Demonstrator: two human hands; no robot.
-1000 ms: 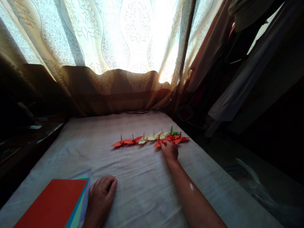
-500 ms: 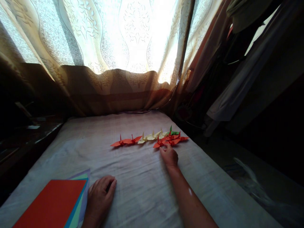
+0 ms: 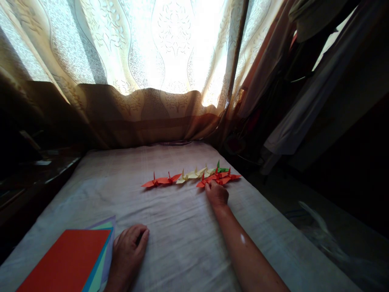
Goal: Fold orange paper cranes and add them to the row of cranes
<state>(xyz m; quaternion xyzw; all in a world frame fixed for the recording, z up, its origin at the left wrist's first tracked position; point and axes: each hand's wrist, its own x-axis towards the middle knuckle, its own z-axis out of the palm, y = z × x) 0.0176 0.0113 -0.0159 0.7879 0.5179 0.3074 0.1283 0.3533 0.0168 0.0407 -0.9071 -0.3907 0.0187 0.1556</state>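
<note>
My right hand (image 3: 217,194) reaches to the far right part of the bed, its thumb and fingers pinched at a red origami crane (image 3: 202,182). That crane sits at the front of a small group with several other red cranes (image 3: 224,179). Behind them stand several cream cranes (image 3: 196,174) and a green crane (image 3: 221,169). Two more red cranes (image 3: 161,181) continue the row to the left. My left hand (image 3: 129,253) rests on the sheet near me, fingers loosely curled in and seemingly holding nothing, beside a stack of coloured paper (image 3: 68,259) with a red sheet on top.
The cranes and paper lie on a bed with a pale, creased sheet (image 3: 170,231). A patterned curtain (image 3: 146,105) hangs behind it against bright light. Dark furniture (image 3: 45,162) borders the left, and clothes (image 3: 288,125) hang at the right.
My right hand has moved slightly forward against the front red crane, its fingertips closer on it. My left hand and the paper stack stay put.
</note>
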